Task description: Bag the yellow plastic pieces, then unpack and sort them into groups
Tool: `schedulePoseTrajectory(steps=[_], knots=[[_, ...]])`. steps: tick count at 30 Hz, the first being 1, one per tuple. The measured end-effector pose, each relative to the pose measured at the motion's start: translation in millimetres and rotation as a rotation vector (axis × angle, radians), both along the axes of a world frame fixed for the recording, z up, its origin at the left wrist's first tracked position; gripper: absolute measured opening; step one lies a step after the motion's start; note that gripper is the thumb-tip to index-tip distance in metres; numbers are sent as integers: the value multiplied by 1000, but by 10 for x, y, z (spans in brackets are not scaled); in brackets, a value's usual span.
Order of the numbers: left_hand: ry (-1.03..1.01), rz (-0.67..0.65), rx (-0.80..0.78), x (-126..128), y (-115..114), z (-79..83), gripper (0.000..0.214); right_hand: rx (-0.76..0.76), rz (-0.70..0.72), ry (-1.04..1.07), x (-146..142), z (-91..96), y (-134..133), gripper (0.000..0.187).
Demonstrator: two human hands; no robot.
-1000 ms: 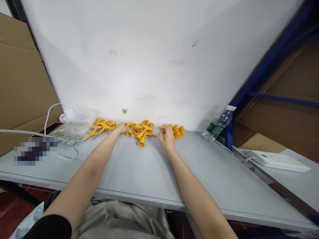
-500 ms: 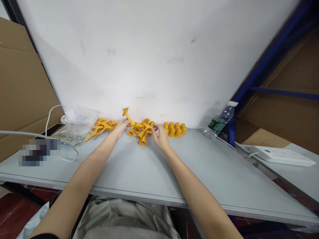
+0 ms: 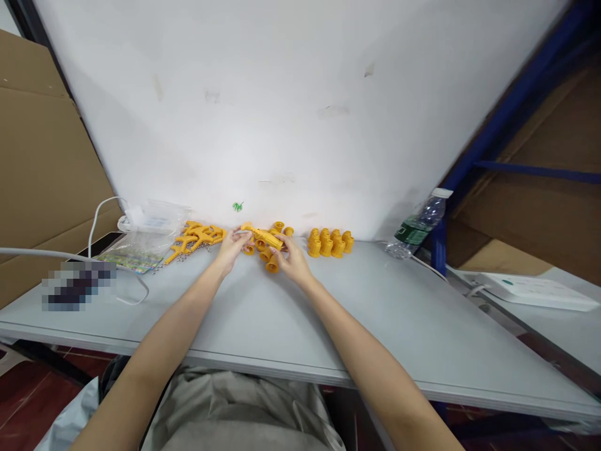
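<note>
Between my hands is a yellow plastic piece [image 3: 267, 237], lying slantwise with its narrow, flared end at the left and its wide, ribbed, cup-like end at the right. The fingers of my left hand [image 3: 231, 249] are closed at the narrow end. My right hand [image 3: 293, 259] pinches the wide end between thumb and fingers. Below and behind the piece lie several yellow bell-shaped cups [image 3: 272, 265], partly hidden by my hands. A heap of yellow branching parts [image 3: 201, 234] is left of my left hand, with small metal screws [image 3: 181, 252] around it.
Several yellow cups [image 3: 330, 243] stand in rows right of my hands. Farther right a water bottle [image 3: 419, 227] leans near a blue post. At the left are clear plastic bags [image 3: 157, 218], a white cable [image 3: 94, 220] and a blurred-out item. A white board [image 3: 300, 113] rises behind.
The yellow piece has tipped from upright to nearly level. My right hand has moved left onto its wide end. A green mark on the board behind now shows fully.
</note>
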State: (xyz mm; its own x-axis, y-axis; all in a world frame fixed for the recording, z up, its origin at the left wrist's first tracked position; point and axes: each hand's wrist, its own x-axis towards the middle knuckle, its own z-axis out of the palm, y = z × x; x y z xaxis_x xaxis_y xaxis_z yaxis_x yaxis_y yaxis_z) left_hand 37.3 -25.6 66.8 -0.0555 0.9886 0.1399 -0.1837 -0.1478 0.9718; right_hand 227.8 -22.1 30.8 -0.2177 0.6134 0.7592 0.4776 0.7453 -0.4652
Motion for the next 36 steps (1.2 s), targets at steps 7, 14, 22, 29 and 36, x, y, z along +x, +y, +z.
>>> schedulePoseTrajectory(steps=[7, 14, 22, 29, 36], knots=[[541, 12, 279, -175, -62, -36, 39, 146, -30, -189, 124, 16, 41, 33], [954, -16, 333, -194, -95, -123, 44, 216, -36, -314, 155, 68, 30, 37], [1236, 216, 328, -133, -178, -27, 38, 255, -202, -425, 39, 116, -94, 31], [1467, 232, 389, -20, -258, 7, 37, 117, -382, -609, -18, 178, -133, 25], [1454, 265, 331, -11, -231, -9, 40, 175, -455, -638, -45, 172, -132, 25]])
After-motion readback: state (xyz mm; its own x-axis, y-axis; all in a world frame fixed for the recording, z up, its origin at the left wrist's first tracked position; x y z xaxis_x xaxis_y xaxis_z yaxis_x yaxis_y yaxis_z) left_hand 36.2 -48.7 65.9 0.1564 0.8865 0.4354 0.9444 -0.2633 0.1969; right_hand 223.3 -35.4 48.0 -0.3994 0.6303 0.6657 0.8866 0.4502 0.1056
